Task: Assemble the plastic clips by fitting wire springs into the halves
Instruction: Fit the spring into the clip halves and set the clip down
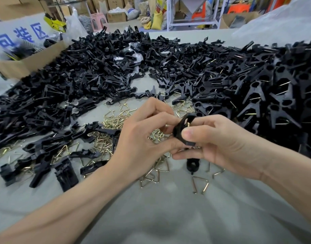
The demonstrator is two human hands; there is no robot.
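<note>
Clip (183, 131) | pinched by left hand (142, 136), right hand (221, 143) | piles (98, 67) flank, springs (107, 141) beneath

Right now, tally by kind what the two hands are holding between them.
Black plastic clip: 1, gripped by the left hand and the right hand
Wire spring: 1, only its brass end showing in the clip
Total: 2

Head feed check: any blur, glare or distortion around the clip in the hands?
Head view: clip between left hand and right hand is sharp; cardboard box at left is smeared; frame edges bow; soft light, faint glints on wire springs.
</note>
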